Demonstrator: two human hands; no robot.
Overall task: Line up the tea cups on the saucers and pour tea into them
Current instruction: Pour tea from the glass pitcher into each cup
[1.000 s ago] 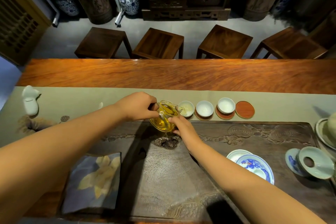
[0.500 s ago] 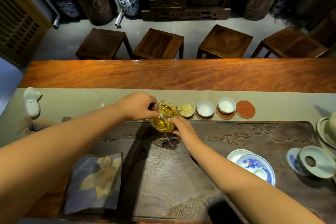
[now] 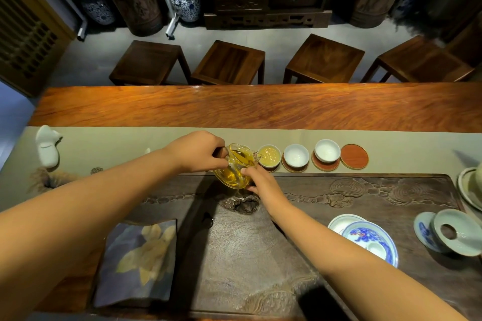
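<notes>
Since a second ago almost nothing shifts except the tea: the first cup [image 3: 269, 156] now shows a fuller pale-gold pool, while both hands sit where they were; I order what I see from big to small. My carved tea tray [image 3: 365, 198] fills the near side, and the beige runner [image 3: 130, 143] behind it carries the row; the glass pitcher [image 3: 236, 168] hangs tilted at the tray's far edge, spout over the first cup; my left hand [image 3: 198, 151] is clenched on its handle, and my right hand [image 3: 260, 182] presses fingertips against its lower wall, grasping it lightly. Right of the filled cup stand the second cup [image 3: 296, 156] and third cup [image 3: 327, 150], both on saucers and seemingly empty; the last saucer [image 3: 354, 157] is bare. I judge the risks so: holding the tilt may overflow the first cup onto the runner; swinging across to the second cup without levelling may trail drips; the third cup sits off-centre and may tip.
</notes>
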